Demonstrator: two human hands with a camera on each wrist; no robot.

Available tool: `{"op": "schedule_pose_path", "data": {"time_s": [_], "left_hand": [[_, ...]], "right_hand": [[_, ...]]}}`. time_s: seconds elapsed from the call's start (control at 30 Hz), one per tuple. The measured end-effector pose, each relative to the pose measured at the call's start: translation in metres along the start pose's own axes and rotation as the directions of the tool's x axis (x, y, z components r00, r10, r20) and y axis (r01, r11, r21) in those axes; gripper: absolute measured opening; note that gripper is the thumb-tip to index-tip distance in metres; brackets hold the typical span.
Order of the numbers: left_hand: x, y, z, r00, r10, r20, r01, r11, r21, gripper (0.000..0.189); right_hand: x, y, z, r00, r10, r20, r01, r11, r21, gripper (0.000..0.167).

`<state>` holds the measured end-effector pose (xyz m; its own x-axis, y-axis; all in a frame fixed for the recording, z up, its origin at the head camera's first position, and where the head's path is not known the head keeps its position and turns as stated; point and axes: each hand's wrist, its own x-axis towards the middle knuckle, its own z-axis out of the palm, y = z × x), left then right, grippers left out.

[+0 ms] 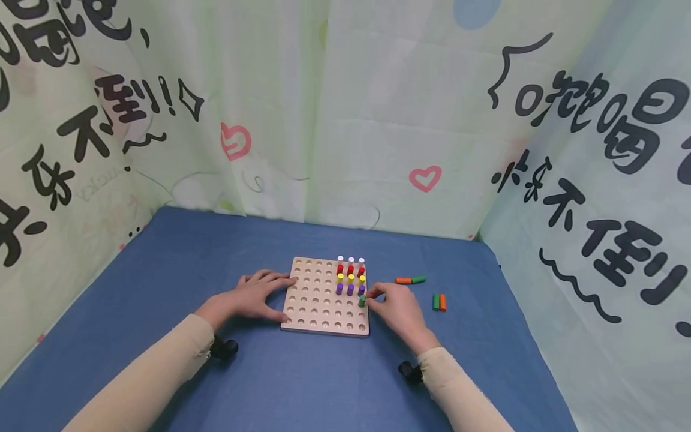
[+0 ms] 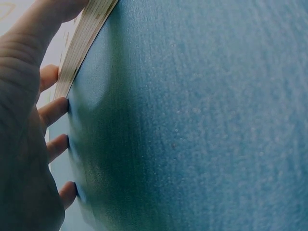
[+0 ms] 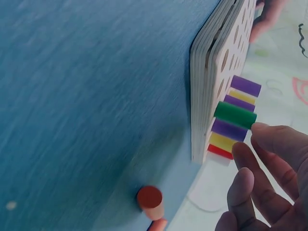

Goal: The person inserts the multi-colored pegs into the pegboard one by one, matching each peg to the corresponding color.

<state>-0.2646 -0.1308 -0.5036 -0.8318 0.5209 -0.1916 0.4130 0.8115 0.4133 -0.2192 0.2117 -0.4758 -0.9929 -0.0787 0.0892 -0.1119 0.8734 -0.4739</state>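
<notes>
A light wooden pegboard (image 1: pixel 313 311) lies on the blue cloth. At its far right, white, red, yellow (image 1: pixel 340 278) and purple pegs (image 1: pixel 339 289) stand in rows of three. One green peg (image 3: pixel 236 114) stands upright in the right-hand column, nearer than the purple row. My right hand (image 1: pixel 398 310) is at this peg; the thumb tip touches its upper end, while the other fingers (image 3: pixel 244 185) are loosely bent beside it. My left hand (image 1: pixel 256 295) rests spread along the board's left edge, thumb by the near corner. The left wrist view shows its fingertips (image 2: pixel 60 107) by the board's side.
Right of the board, an orange peg (image 1: pixel 403 281) and a green peg (image 1: pixel 418 279) lie end to end. Nearer, another green peg (image 1: pixel 436 302) and orange peg (image 1: pixel 443 303) sit side by side. Printed curtains (image 1: pixel 345 120) surround the blue cloth (image 1: pixel 313 384) at the back and sides.
</notes>
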Motion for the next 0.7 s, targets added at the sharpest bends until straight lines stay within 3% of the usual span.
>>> {"op": "schedule_pose_path", "data": {"time_s": [0.37, 0.7], "left_hand": [[0.001, -0.003, 0.003, 1.000, 0.002, -0.007, -0.002, 1.000, 0.001, 0.097], [0.001, -0.004, 0.003, 1.000, -0.002, -0.007, 0.002, 1.000, 0.002, 0.097]], "right_hand": [[-0.001, 0.027, -0.015, 0.998, 0.050, -0.039, -0.052, 0.997, -0.055, 0.012], [-0.006, 0.070, -0.031, 0.994, 0.084, -0.064, -0.098, 0.958, -0.270, 0.035]]}}
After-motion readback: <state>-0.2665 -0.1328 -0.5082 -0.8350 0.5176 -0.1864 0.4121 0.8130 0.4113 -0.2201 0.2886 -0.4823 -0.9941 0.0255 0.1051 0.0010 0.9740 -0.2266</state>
